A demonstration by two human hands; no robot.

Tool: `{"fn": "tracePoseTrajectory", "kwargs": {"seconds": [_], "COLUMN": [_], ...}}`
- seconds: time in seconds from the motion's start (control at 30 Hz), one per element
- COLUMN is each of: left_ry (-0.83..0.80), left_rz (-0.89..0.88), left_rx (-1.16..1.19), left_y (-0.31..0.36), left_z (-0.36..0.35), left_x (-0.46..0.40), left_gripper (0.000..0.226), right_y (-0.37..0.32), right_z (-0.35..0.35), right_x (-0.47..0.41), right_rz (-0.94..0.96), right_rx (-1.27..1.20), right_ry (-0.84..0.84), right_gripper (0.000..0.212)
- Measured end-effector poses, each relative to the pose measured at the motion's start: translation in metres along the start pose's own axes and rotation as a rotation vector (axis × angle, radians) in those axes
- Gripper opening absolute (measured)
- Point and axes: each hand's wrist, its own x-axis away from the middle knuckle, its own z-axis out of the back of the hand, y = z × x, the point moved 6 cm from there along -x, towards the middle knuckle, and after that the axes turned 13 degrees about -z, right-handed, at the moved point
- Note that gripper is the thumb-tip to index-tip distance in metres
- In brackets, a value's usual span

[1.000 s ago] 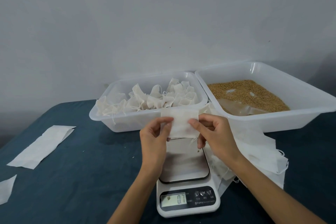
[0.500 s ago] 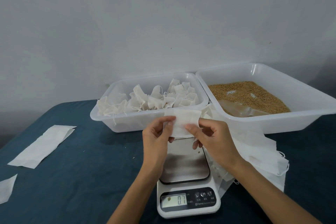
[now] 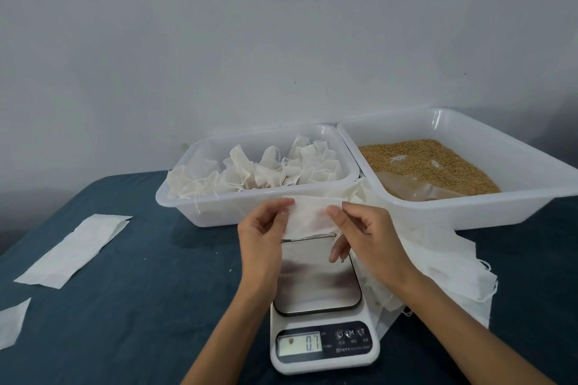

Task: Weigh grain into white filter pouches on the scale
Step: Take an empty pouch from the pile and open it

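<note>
Meanwhile both hands' fingers (image 3: 283, 206) pinch a pouch (image 3: 309, 217) above the scale (image 3: 322, 316), bins (image 3: 219, 212) behind.

A dark blue table (image 3: 131, 291) carries a scale (image 3: 323, 344) at six o'clock, two white tubs (image 3: 219, 212) (image 3: 469, 212) at twelve and two o'clock, loose pouches (image 3: 453, 272) at three, and paper strips (image 3: 75, 250) at nine.

I get one head-worn view, looking forward and down over the bench's (image 3: 131, 291) near edge, close to the scale (image 3: 323, 350), facing the far wall (image 3: 281, 40)
</note>
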Motion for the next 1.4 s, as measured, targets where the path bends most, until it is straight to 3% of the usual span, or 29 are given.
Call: {"fn": "tracePoseTrajectory", "kwargs": {"seconds": [0.5,0.6,0.67,0.73,0.8,0.87,1.03,1.1,1.17,1.23,1.4], "left_ry": [0.03,0.045,-0.072,-0.272,-0.48,-0.584,-0.593,-0.607,-0.618,-0.603,-0.525], "left_rz": [-0.045,-0.197,-0.332,-0.413,-0.387,-0.314,-0.31,-0.258,-0.211,-0.15,-0.02], "left_rx": [-0.056,-0.19,-0.268,-0.369,-0.464,-0.467,-0.399,-0.396,-0.374,-0.301,-0.088], "left_y": [0.0,0.017,0.033,0.037,0.031,0.026,0.03,0.031,0.031,0.028,0.021], "left_z": [0.007,0.008,-0.002,-0.017,-0.032,-0.039,-0.04,-0.043,-0.047,-0.049,-0.045], "left_x": [-0.005,-0.002,0.004,0.012,0.021,0.028,0.028,0.033,0.039,0.042,0.036], "left_gripper": [0.033,0.024,0.017,0.045,0.074,0.081,0.052,0.036,0.036,0.036,0.035], "right_y": [-0.001,-0.004,-0.006,-0.01,-0.017,-0.027,-0.054,-0.063,-0.068,-0.075,-0.097], "right_z": [0.004,0.009,0.011,0.013,0.013,0.01,0.002,0.002,0.0,-0.004,0.0], "right_x": [-0.003,-0.003,-0.002,-0.001,0.0,0.002,0.002,0.001,0.003,0.006,-0.009], "right_rz": [-0.096,-0.106,-0.123,-0.117,-0.095,-0.082,-0.167,-0.27,-0.397,-0.452,-0.348], "right_rx": [-0.07,-0.031,0.019,0.081,0.163,0.282,0.484,0.55,0.653,0.764,0.664], "right_ry": [-0.076,-0.059,-0.06,-0.079,-0.103,-0.147,-0.338,-0.413,-0.489,-0.55,-0.567], "right_gripper": [0.052,0.047,0.045,0.052,0.051,0.047,0.044,0.056,0.079,0.081,0.088]}}
